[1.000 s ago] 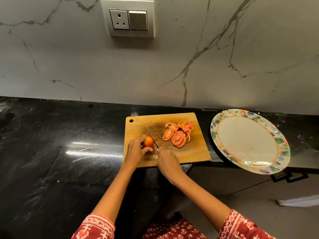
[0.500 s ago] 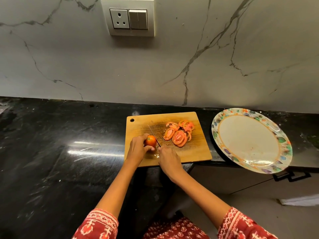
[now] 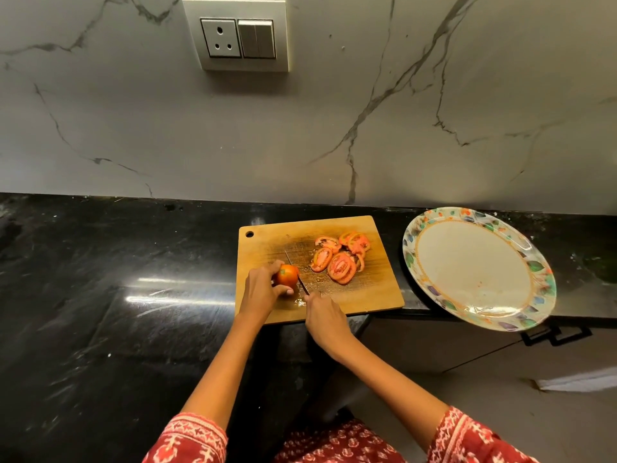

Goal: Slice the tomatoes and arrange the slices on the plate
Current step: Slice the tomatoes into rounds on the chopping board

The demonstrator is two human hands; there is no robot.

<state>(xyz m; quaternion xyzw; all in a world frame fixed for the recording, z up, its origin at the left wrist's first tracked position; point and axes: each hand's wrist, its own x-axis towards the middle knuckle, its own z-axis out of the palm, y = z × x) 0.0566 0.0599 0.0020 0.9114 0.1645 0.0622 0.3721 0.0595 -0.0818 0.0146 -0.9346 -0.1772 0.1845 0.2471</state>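
Glossy black counter (image 3: 100,295), left hand (image 3: 258,290) gripping round tomato (image 3: 287,275) — right hand (image 3: 322,312) gripping knife (image 3: 297,274)

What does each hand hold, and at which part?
The left hand grips the tomato round its left side. The right hand holds the knife by its handle, which the hand hides.
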